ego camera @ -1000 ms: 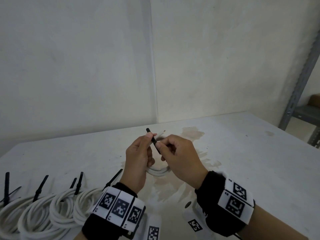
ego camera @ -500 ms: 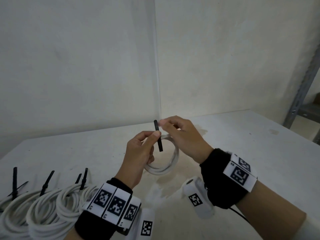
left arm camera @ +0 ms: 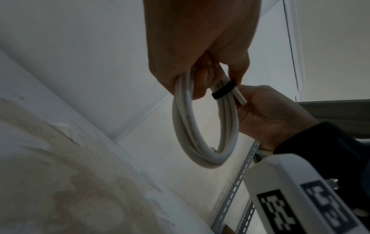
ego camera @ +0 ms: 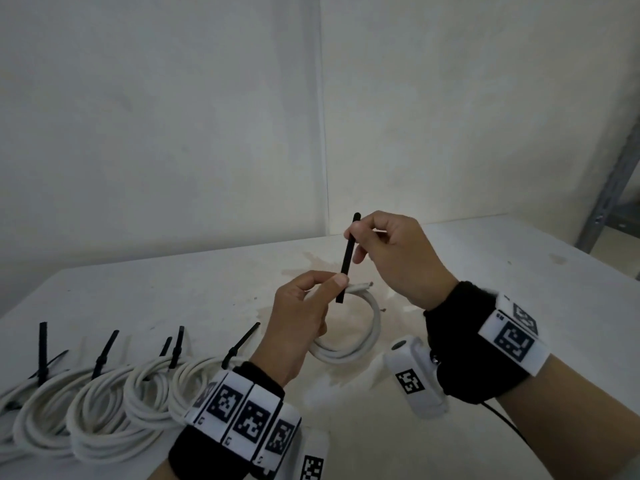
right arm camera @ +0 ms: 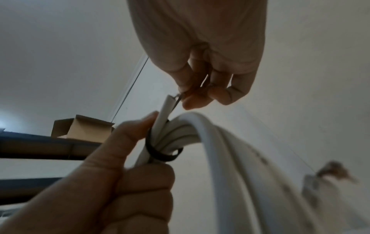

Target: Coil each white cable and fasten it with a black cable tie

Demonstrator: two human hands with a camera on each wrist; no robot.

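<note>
Left hand [ego camera: 298, 317] grips the white cable coil [ego camera: 349, 337] above the table [ego camera: 519, 271], thumb pressing where the black cable tie [ego camera: 347, 261] loops the strands. Right hand [ego camera: 394, 254] pinches the tie's upright tail just above. Four tied coils [ego camera: 114, 407] line the near left.

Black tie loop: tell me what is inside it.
The black tie wraps several turns of the white cable. The left hand covers the bundle just below it, so no exact turn count.
</note>
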